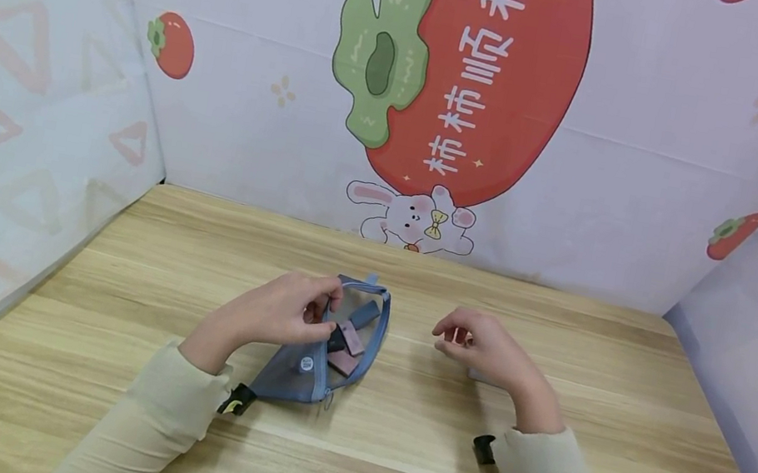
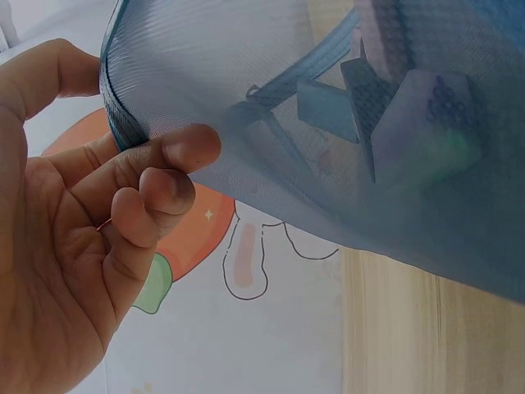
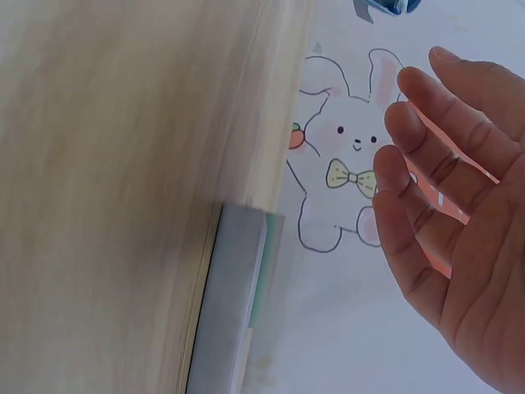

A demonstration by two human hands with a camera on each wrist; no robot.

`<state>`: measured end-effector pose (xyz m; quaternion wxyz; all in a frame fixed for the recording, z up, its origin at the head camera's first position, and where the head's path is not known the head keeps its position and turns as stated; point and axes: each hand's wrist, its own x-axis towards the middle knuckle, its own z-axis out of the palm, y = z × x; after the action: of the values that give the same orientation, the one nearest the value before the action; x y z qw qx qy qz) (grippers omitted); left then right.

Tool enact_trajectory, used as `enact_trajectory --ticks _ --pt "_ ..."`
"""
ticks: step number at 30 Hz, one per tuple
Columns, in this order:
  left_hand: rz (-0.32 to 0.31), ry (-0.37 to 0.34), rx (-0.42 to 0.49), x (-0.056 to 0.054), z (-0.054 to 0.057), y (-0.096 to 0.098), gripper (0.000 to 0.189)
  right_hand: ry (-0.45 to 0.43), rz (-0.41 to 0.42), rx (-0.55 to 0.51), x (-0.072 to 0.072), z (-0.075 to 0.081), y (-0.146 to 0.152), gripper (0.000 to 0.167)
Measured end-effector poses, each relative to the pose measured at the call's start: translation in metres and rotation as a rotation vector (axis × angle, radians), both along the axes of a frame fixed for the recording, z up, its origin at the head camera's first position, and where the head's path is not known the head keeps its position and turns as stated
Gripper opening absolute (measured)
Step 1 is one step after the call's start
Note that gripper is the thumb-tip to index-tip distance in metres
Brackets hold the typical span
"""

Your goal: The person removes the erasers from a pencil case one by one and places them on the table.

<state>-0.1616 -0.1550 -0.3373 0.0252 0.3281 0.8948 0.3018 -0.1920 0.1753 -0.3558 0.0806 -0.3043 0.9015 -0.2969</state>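
Blue see-through mesh pouch with a zip (image 1: pixel 326 362) lay on the light wooden table (image 1: pixel 99 356), near its middle, upper edge lifted off the wood. Held small flat pieces inside, pink and blue-grey (image 1: pixel 347 339), seen through the mesh; showed in the left wrist view as folded pale cards (image 2: pixel 394 115). Was pinched at its blue rim by the left hand (image 1: pixel 285 311), fingers (image 2: pixel 168 156) curled round the mesh edge (image 2: pixel 123 123). Hung just to the right of the pouch, apart from it, the right hand (image 1: pixel 481 348), fingers (image 3: pixel 418 131) loosely spread and gripping nothing. Lay flat on the table just beneath that hand a thin grey-white card (image 3: pixel 230 304). Stood behind the table a white backdrop printed with a big red persimmon (image 1: pixel 483 77) and a white cartoon rabbit (image 1: pixel 412 221).
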Motion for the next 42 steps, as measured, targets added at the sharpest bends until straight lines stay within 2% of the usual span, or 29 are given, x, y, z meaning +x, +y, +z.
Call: enact_trajectory --ticks 14,28,42 --pt "0.007 -0.007 -0.009 0.000 0.001 -0.001 0.016 -0.035 0.052 0.023 0.002 0.000 -0.029 0.017" --pt "0.008 0.004 -0.015 0.001 0.002 0.000 0.017 -0.034 0.165 0.002 0.004 -0.006 -0.054 0.014" --pt "0.012 -0.003 -0.013 0.001 0.001 -0.001 0.016 -0.035 0.232 0.075 0.008 -0.004 -0.082 0.016"
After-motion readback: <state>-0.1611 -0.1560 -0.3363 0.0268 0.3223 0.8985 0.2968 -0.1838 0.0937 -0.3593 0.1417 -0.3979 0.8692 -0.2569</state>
